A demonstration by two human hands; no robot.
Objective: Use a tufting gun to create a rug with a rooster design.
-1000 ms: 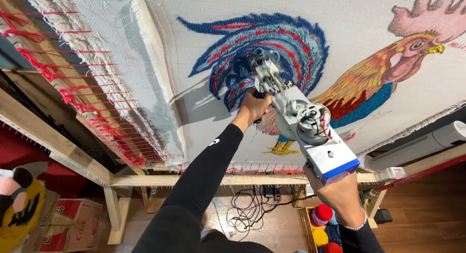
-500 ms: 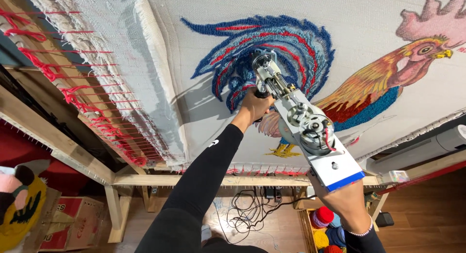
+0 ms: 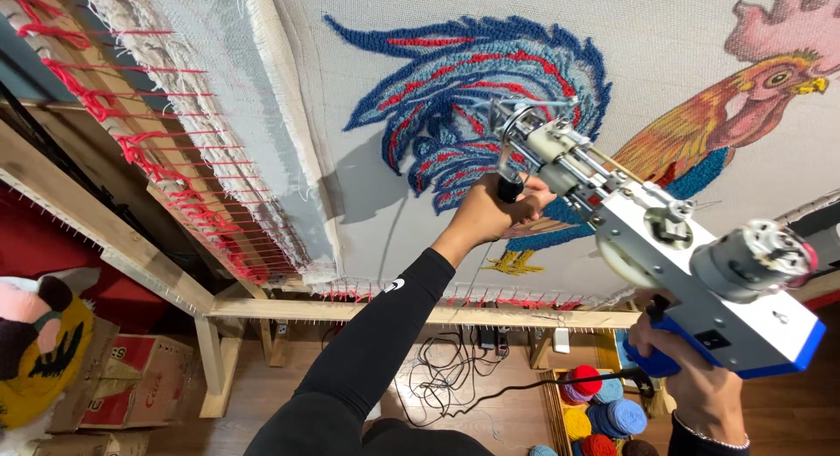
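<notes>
Black-sleeved left arm, extended up and forward from the lower centre, elbow nearly straight. Left hand [image 3: 490, 215]: curled into a fist around the black front grip [image 3: 510, 189] of the tufting gun [image 3: 665, 246], knuckles toward the cloth, thumb side up.

Right hand [image 3: 700, 390]: lower right, wrapped about the blue rear handle [image 3: 656, 361], fingers closed round it, wrist bent upward; thin bracelet at the wrist.

Tufting gun: white plate body with blue edging, grey cylindrical motor [image 3: 752, 259] at the rear, metal gears and rods along the top. Held diagonally, nose up-left, tip [image 3: 507, 123] against the backing cloth at the tufted tail; whether the needle pierces the cloth cannot be told.

Backing cloth [image 3: 665, 45]: pale grey-white, stretched on a wooden frame [image 3: 420, 313], seen steeply from below. Bears a rooster design [image 3: 700, 132]: blue and red tufted tail feathers [image 3: 455, 80] at centre, orange body, pink comb at upper right, yellow foot near the lower edge.

Second stretched cloth [image 3: 201, 88]: left of the first, white fringe along its edge, laced to the frame with red yarn [image 3: 166, 150].

Floor items, beneath the frame:
- yarn balls [image 3: 604, 408], red, blue and yellow, in a crate, lower right;
- tangled black cables [image 3: 437, 382], centre;
- cardboard boxes [image 3: 140, 382], lower left;
- soft toy [image 3: 35, 333], yellow, pink and black, far left edge.

Power cord [image 3: 560, 384]: black, running from the rear handle toward the floor cables.
</notes>
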